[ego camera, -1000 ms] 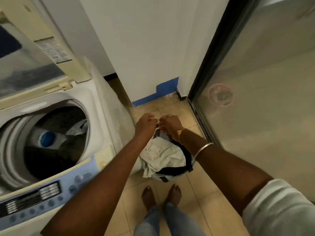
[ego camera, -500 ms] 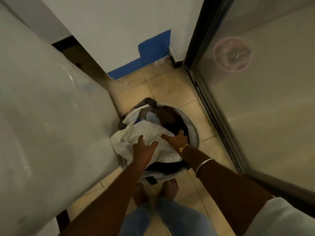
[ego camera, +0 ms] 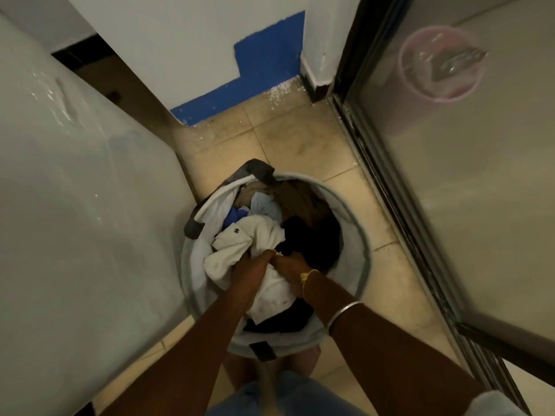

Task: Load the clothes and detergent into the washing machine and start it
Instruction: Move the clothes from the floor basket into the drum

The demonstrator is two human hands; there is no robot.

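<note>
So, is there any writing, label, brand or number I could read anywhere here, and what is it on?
None can be read.
The dark tab on the laundry basket shows no legible print; the clothes and the washing machine side carry none in view.

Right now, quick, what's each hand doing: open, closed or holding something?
Left hand: grips the white garment in the basket.
Right hand: buried in the clothes, cannot tell.
</note>
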